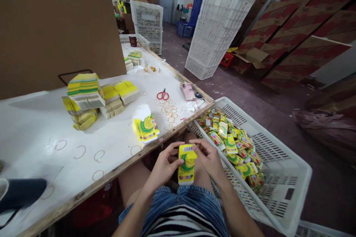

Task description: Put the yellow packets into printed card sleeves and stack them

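Holding a small yellow-and-green printed carton (187, 164) upright over the lap, the left hand (166, 166) pinches its lower left side while the right hand (209, 157) closes its fingertips on the top flap with the barcode, so both grips are clamped on the carton. Since the hold is by fingertips only, above bare knees and between the table and the crate, a slip would likely drop the carton to the floor, and a hard squeeze could crease the thin flap. To the right, just beside the knee, a white slotted plastic crate (289, 177) holds a heap of like cartons. The white wood-edged table (33, 133) carries stacks of flat yellow carton blanks (86, 96), a small bundle of folded ones (145, 127), red-handled scissors (162, 95) and scattered rubber bands (171, 112). Beyond lie a dark floor, stacked white crates (217, 29) and red-and-brown cardboard boxes (300, 26)
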Tool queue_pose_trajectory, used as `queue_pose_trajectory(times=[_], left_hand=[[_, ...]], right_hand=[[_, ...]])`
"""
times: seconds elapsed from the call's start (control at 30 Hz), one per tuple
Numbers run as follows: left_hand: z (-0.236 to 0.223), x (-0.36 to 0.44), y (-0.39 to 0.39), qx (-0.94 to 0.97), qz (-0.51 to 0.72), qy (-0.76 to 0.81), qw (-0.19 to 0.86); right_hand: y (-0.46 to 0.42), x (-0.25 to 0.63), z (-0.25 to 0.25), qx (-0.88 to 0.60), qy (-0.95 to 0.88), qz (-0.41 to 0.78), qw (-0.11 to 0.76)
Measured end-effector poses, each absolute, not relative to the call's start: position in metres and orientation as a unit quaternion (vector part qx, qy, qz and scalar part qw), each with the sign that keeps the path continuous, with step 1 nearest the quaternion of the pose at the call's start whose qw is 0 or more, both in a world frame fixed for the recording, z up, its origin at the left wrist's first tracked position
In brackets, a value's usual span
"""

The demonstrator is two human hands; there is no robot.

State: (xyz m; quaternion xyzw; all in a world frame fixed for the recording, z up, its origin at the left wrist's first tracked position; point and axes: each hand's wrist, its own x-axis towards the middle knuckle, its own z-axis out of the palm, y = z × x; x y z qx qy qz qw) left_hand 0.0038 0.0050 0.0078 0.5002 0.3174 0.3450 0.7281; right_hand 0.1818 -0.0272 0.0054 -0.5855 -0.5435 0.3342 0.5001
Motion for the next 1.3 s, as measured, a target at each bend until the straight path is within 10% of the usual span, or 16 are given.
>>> queue_pose_trajectory(times=[0.3,0.5,0.63,0.77,1.17,1.3], left_hand=[[0.0,0.014,0.0,0.542,0.376,0.31,0.685],[0.0,-0.012,0.028,0.696,0.454,0.487,0.27],[-0.014,-0.026,0.047,0.729,0.36,0.564,0.142],[-0.022,-0.026,0.049,0.76,0.315,0.547,0.153],[-0.01,-0.039,0.042,0.568,0.569,0.485,0.344],[-0.002,-0.038,0.043,0.421,0.558,0.412,0.584]], right_hand=[[-0.031,0.185,0.004,-0.559,-0.526,0.323,0.554],[-0.015,0.221,0.016,-0.674,-0.445,-0.064,0.586],[0.018,0.193,-0.001,-0.648,-0.504,0.083,0.566],[0.062,0.132,-0.026,-0.611,-0.511,0.293,0.53],[0.075,0.096,-0.025,-0.545,-0.479,0.395,0.564],[0.046,0.108,-0.014,-0.47,-0.419,0.493,0.6]])
